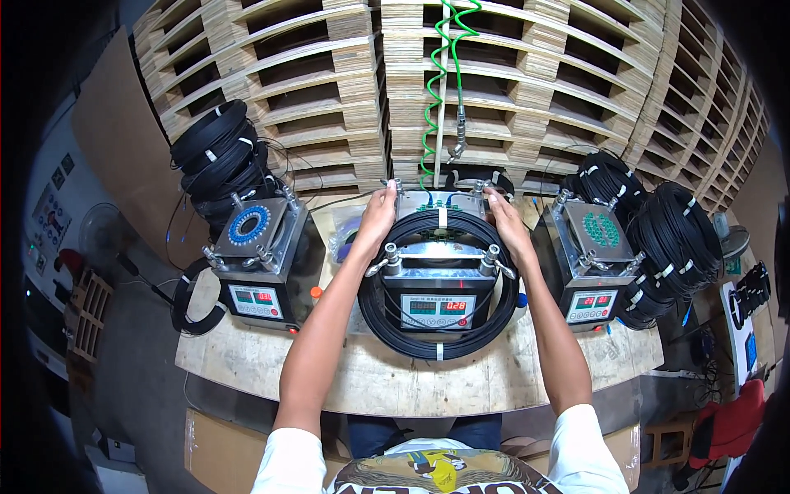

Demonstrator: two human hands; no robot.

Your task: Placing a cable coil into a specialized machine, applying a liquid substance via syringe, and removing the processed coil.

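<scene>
A middle polishing-type machine (438, 306) with a lit display stands before me. A coil of black cable (441, 352), tied with white bands, hangs over and around its body. My left hand (378, 216) reaches past the coil, its fingers closed at the far left clamp lever (398, 186) on the machine's top. On the other side, my right hand (508, 222) has its fingertips at the far right clamp lever (478, 188). Two near clamp levers (393, 260) sit untouched at the front corners. Green connectors (429, 207) show partly behind the coil.
Similar machines flank me at left (259, 305) and right (588, 306). Black cable coils are stacked at far left (216, 148) and far right (676, 230). A green spiral air hose (431, 99) hangs before wooden pallets (304, 90). An orange cap (316, 292) lies on the wooden table (247, 362).
</scene>
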